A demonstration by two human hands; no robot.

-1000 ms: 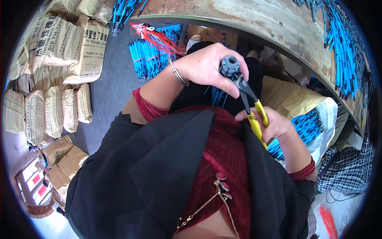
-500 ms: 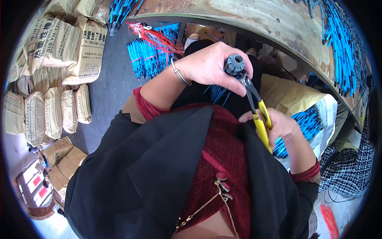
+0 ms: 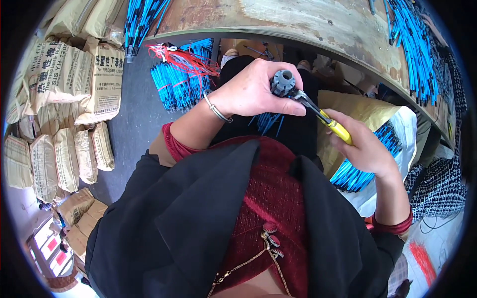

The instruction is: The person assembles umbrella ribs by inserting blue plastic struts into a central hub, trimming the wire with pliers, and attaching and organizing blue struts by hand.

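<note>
My left hand (image 3: 256,92) is wrapped round a dark grey, ribbed cylindrical part (image 3: 283,82) with a round hole in its end, which faces up. The rest of that part is hidden by my fingers. In my right hand (image 3: 365,146) are pliers with yellow handles (image 3: 340,133), now closed together. The plier jaws reach the side of the grey part, next to my left thumb; what lies between them is too small to tell. Below my left hand, thin blue sticks (image 3: 267,122) lie over my lap.
A worn wooden table (image 3: 298,17) runs across the far side, with piles of blue sticks (image 3: 415,54) on it. Tied blue bundles (image 3: 180,84) and red strips (image 3: 191,59) lie left of my lap. A lined sack (image 3: 407,124) holds more sticks at right. Paper sacks (image 3: 64,74) are stacked at left.
The plier handles have come together and swung up flatter, with my right hand moving up and right. My left hand and the grey part have shifted slightly left.
</note>
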